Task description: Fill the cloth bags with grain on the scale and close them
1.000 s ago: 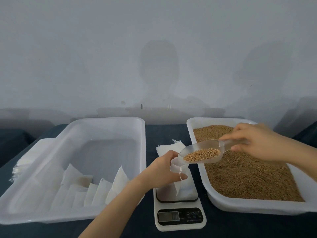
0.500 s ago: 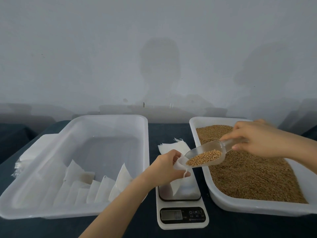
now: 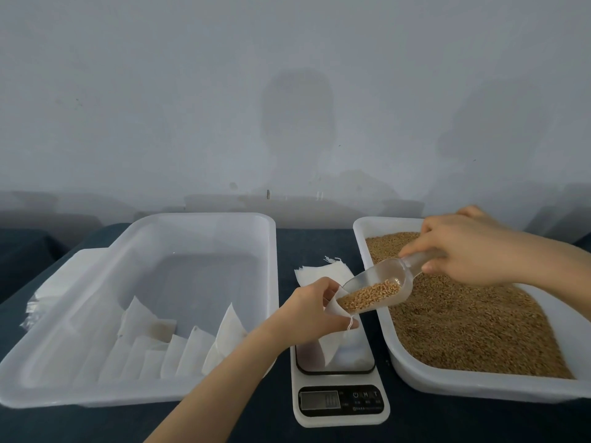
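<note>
Head view: dark tabletop (image 3: 315,251), grey wall (image 3: 192,91); left fingers (image 3: 335,324) round cloth bag (image 3: 334,348), right fingers (image 3: 415,247) round scoop (image 3: 380,278)

- Scale (image 3: 340,406) stands centre front on the table (image 3: 313,241), between two tubs.
- Left tub (image 3: 271,282): cloth bags (image 3: 179,350) lined along near wall.
- Right tub (image 3: 479,386): grain (image 3: 463,321) inside.
- Open bag (image 3: 339,343) rests on scale platform; scoop (image 3: 380,287) at its mouth.
- Spare bags (image 3: 323,273) lie behind scale.

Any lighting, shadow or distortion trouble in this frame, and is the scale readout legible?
Head view: soft, dim light, no hard glare; a faint head-shaped shadow on the wall; the wide lens bows the left tub at its rim; left hand, right hand and scoop look sharp; the scale display is too small and dull to read.
</note>
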A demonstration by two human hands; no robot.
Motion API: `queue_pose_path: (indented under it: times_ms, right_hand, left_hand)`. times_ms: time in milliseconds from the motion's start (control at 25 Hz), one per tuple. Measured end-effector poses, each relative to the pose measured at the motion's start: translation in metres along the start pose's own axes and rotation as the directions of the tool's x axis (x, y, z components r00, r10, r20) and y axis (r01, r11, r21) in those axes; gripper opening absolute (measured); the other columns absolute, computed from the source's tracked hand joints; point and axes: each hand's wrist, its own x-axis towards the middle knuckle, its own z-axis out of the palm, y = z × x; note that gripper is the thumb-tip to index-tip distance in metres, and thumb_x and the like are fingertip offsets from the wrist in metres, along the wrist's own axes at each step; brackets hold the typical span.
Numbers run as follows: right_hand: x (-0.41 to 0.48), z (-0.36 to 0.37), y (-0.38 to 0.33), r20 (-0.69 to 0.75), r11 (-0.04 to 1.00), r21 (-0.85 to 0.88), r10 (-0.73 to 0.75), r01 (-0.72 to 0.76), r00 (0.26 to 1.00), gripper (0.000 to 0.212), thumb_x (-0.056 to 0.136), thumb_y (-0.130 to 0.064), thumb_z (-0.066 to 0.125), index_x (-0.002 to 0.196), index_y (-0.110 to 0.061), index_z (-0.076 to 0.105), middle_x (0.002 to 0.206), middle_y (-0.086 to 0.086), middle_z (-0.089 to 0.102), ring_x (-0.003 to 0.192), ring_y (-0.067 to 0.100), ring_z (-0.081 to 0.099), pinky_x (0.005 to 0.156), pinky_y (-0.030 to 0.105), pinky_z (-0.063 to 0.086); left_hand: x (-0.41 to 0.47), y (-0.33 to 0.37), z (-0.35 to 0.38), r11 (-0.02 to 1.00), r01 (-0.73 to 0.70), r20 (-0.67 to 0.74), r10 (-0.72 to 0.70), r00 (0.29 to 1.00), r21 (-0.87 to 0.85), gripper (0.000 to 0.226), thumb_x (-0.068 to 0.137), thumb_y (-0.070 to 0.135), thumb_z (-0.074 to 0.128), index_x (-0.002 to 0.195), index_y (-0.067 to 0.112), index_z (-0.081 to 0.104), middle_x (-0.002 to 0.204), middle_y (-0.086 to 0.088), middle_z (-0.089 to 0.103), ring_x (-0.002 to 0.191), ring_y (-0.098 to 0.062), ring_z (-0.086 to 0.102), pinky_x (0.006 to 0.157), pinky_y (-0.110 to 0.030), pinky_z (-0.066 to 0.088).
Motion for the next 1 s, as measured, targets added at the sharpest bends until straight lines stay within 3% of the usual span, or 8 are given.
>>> queue_pose_path:
  times_ms: [400,640,720,840,1000]
  right_hand:
    - [0.002,-0.021,-0.025,-0.010,0.991,-0.137,-0.009,0.007,1.000,0.032,0.092,-0.032,0.050,0.116,-0.053,0.055,0.095,-0.014,0.046,0.095,0.009,0.046,0.096,0.033,0.022]
    - [-0.008,-0.022,-0.048,-0.197,0.942,-0.333,-0.101,0.030,0.975,0.041,0.086,-0.023,0.051,0.120,-0.045,0.055,0.094,-0.009,0.041,0.099,0.014,0.043,0.092,0.035,0.012]
    - [-0.014,-0.019,-0.056,-0.265,0.908,-0.417,-0.166,0.043,0.950,0.046,0.078,-0.012,0.046,0.110,-0.041,0.062,0.091,-0.006,0.043,0.094,0.018,0.046,0.093,0.036,0.013]
    - [-0.021,-0.018,-0.066,-0.406,0.869,-0.496,-0.242,0.010,0.881,0.062,0.063,0.004,0.020,0.081,-0.027,0.071,0.079,0.001,0.051,0.077,0.026,0.052,0.095,0.041,0.022]
    - [-0.027,-0.012,-0.073,-0.457,0.836,-0.548,-0.276,-0.024,0.845,0.065,0.068,0.005,0.010,0.074,-0.019,0.070,0.076,0.004,0.053,0.073,0.028,0.054,0.099,0.043,0.022]
  left_hand:
    - [0.001,-0.002,0.000,1.000,-0.017,-0.038,0.017,0.999,-0.009,0.048,0.076,0.047,0.075,0.113,0.038,0.045,0.109,0.018,0.057,0.093,-0.002,0.058,0.070,-0.008,0.046]
    - [0.002,-0.005,0.001,1.000,0.006,-0.045,-0.006,0.999,0.006,0.051,0.075,0.049,0.075,0.113,0.038,0.043,0.114,0.011,0.058,0.099,-0.011,0.060,0.077,-0.019,0.052]
    - [0.001,-0.005,0.000,1.000,0.005,-0.050,-0.005,0.999,0.008,0.049,0.074,0.048,0.075,0.110,0.039,0.043,0.111,0.012,0.057,0.095,-0.009,0.060,0.070,-0.014,0.050]
    - [0.001,-0.004,0.000,1.000,-0.003,-0.054,0.002,0.999,-0.003,0.047,0.074,0.046,0.076,0.109,0.040,0.045,0.107,0.014,0.057,0.090,-0.004,0.058,0.065,-0.011,0.046]
    - [0.000,-0.005,-0.001,1.000,-0.024,-0.067,0.025,0.997,0.016,0.042,0.076,0.044,0.074,0.108,0.039,0.047,0.103,0.015,0.057,0.090,-0.003,0.058,0.067,-0.012,0.047]
